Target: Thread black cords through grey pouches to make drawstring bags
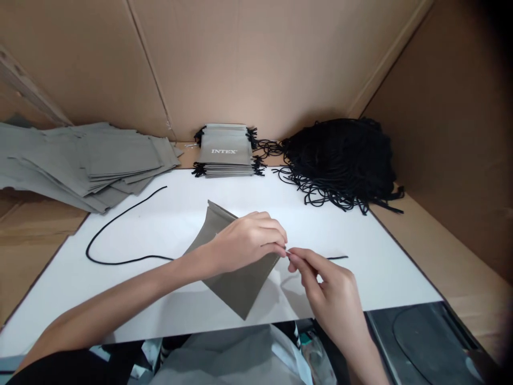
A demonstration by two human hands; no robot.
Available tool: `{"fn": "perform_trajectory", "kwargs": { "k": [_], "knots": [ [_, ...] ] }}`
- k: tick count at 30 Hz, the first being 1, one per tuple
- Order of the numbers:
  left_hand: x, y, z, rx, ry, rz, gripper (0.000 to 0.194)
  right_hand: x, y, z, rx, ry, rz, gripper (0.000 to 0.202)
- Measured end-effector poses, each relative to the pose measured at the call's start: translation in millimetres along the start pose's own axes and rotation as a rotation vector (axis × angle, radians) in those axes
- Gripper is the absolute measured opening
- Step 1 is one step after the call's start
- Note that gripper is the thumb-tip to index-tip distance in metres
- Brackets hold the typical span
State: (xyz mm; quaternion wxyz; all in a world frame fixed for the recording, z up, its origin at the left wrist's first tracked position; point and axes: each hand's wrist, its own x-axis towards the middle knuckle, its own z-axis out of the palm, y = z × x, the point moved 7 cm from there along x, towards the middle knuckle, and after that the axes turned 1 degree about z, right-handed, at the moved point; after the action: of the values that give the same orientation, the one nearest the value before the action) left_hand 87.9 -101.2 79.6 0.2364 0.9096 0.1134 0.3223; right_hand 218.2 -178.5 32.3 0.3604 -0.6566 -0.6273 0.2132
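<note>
My left hand [252,235] is closed on the upper right corner of a flat grey fabric pouch [236,289], which hangs tilted over the white board. Right beside it, the thumb and fingers of my right hand [328,283] pinch a thin, pin-like piece [287,253] at the pouch's corner; its exact kind is too small to tell. A black cord [116,263] curves across the board on the left and runs behind the pouch. A short black cord end [339,258] shows past my right hand; whether it is the same cord is hidden.
Grey pouches without cords [120,155] lie fanned at the back left. A neat stack of corded pouches [224,144] marked INTEX stands at the back middle. A heap of black cords [340,155] fills the back right. Cardboard walls [256,64] surround the white board [385,272].
</note>
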Motion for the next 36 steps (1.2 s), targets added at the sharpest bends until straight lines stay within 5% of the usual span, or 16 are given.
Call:
{"fn": "perform_trajectory", "kwargs": {
  "k": [6,9,11,15,17,21,24,36],
  "knots": [
    [-1,-1,1.8,-0.054,-0.04,0.005,0.013,11,-14,-8,-0.115,-0.089,-0.211,0.024],
    [2,1,-4.7,0.058,-0.046,0.045,0.013,13,-8,-24,-0.094,-0.093,-0.165,0.021],
    [5,1,-17.0,0.189,0.0,0.059,0.011,12,3,-36,-0.041,-0.021,-0.052,0.02],
    [5,-15,-63.2,0.357,0.234,-0.078,0.069,8,29,-46,0.145,0.106,0.139,0.025],
    [-1,-28,-85.8,0.294,0.353,-0.211,0.078,8,39,-46,0.236,0.156,0.164,0.025],
    [-6,-47,-91.0,-0.067,0.277,-0.421,0.043,9,50,-38,0.359,0.137,0.173,0.023],
    [-8,-47,-89.9,-0.137,0.226,-0.524,0.024,7,53,-33,0.321,0.053,0.191,0.025],
    [-8,-44,-79.7,-0.123,0.057,-0.56,0.015,2,39,-39,-0.041,-0.019,0.08,0.027]
  ]
}}
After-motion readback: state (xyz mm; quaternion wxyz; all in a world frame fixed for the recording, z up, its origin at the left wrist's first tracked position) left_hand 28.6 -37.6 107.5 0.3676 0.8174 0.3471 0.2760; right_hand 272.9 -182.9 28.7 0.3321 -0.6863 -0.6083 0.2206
